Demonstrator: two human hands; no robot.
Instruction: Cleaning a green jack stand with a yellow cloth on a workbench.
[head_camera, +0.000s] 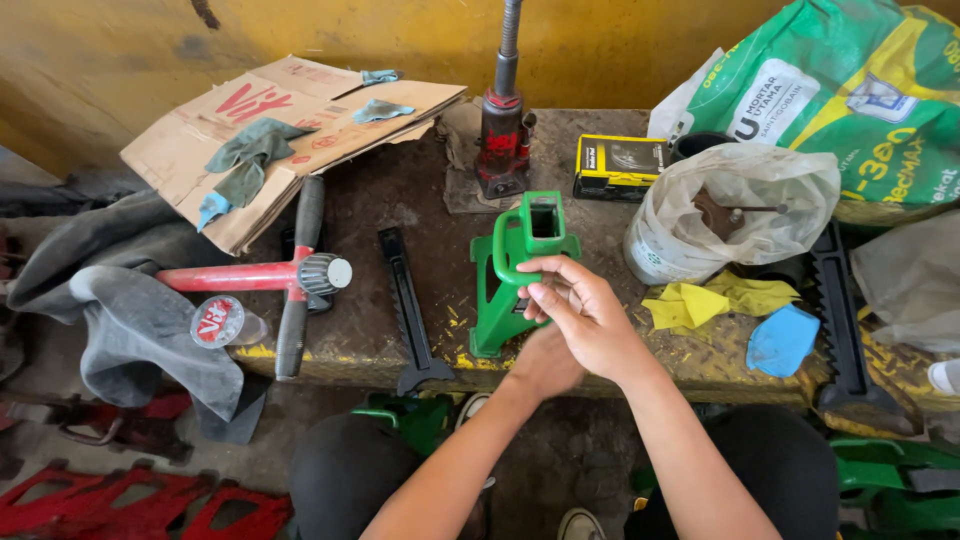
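Seemingly both hands on green stand.

A single head-worn view looks steeply down from close above the workbench, facing the far yellow wall.

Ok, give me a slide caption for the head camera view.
Both hands grip a green jack stand on a grimy workbench.

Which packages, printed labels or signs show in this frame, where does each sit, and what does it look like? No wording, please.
Flattened cardboard box: back left of the bench, brown with red print, rags on it.
Small box: back centre, black and yellow, rectangular.
Large sack: back right, green with yellow and white panels.
Plastic bag: before the sack, whitish, open.
Plastic cup: front left, on its side, red and white lid.
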